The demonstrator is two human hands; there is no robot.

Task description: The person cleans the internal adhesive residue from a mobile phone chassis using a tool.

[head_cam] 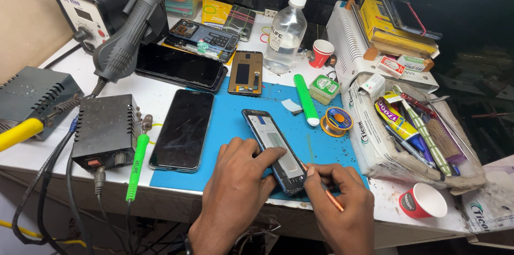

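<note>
Now | left hand (235, 180) grips one opened phone (276, 150) | right hand (342, 201) pinches one copper tool (332, 200), probably tweezers | two cups

A dark-screened phone (182, 129) lies left on the blue mat (225, 142); yellow boxes (393, 27) stack far right; a white-labelled clear bottle (285, 33) stands behind.

A glossy glass face is seen on the black phone (182, 129). The blue mat (235, 121) looks matt and smooth. The tool (331, 199) appears coppery metal. The bottle (285, 33) is clear plastic.
</note>
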